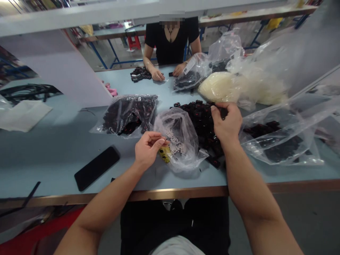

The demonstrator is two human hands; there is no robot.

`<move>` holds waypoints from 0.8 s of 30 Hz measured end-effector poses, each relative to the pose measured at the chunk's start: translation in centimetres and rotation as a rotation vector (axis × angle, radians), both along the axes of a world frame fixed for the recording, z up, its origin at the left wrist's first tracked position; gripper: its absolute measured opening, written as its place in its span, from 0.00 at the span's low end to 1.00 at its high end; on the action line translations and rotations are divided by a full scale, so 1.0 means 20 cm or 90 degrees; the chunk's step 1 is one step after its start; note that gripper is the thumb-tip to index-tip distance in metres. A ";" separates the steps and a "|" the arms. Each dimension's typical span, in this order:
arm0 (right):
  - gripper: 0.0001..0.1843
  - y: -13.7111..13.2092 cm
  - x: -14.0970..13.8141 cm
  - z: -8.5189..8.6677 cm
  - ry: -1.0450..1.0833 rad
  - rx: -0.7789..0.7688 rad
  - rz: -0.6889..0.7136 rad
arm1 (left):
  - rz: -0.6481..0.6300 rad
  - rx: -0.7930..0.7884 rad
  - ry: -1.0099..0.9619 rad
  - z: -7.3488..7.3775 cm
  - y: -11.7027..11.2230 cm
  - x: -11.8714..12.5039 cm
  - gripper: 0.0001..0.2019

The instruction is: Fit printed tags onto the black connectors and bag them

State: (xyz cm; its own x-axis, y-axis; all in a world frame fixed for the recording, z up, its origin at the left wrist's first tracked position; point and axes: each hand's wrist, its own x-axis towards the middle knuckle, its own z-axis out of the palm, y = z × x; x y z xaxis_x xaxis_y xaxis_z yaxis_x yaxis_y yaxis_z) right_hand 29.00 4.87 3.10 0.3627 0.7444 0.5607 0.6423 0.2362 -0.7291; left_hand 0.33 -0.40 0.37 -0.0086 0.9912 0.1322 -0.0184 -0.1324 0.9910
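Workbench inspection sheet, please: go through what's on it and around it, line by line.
surface: pale blue workbench with a copper-coloured edge.
job's things: loose black parts heaped beside a clear bag of small pale pieces.
clutter: black phone; bagged black parts; bagged cream material.
grips: left hand pinched at the clear bag, any held item unclear; right hand pinching at the loose black parts.
cables: black cords, far left.
surroundings: co-worker across the bench, hands on the tabletop; red stool behind.

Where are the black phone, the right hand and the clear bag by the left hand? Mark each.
Black phone (pixel 97 168), head view, middle of its face.
Right hand (pixel 227 122), head view, back of the hand.
Clear bag (pixel 184 132), head view, bulging middle.
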 end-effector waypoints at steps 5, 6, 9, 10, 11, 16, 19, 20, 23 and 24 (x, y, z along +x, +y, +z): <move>0.13 0.01 -0.02 -0.03 -0.059 0.026 -0.022 | 0.069 0.035 0.069 0.02 0.03 -0.03 0.21; 0.12 0.01 -0.02 -0.04 -0.069 0.030 -0.026 | 0.091 0.042 0.092 0.02 0.04 -0.04 0.20; 0.12 0.00 -0.04 -0.04 -0.093 0.041 -0.029 | 0.162 0.057 0.155 0.02 0.11 -0.10 0.16; 0.11 0.00 -0.05 -0.04 -0.100 0.045 -0.023 | 0.189 0.064 0.171 0.02 0.13 -0.12 0.15; 0.10 -0.01 -0.06 -0.03 -0.107 0.051 -0.014 | 0.219 0.069 0.182 0.02 0.16 -0.15 0.15; 0.09 -0.07 -0.14 0.00 -0.119 0.087 0.077 | 0.347 0.077 0.345 0.03 0.28 -0.31 0.09; 0.10 -0.10 -0.18 0.01 -0.105 0.081 0.145 | 0.329 0.076 0.577 0.04 0.31 -0.38 0.07; 0.11 -0.11 -0.19 0.01 -0.100 0.075 0.172 | 0.313 0.069 0.643 0.04 0.32 -0.39 0.08; 0.12 -0.13 -0.22 0.00 -0.098 0.071 0.258 | 0.265 0.023 0.771 0.03 0.32 -0.40 0.13; 0.12 -0.13 -0.22 0.00 -0.102 0.074 0.281 | 0.250 0.005 0.796 0.03 0.32 -0.40 0.14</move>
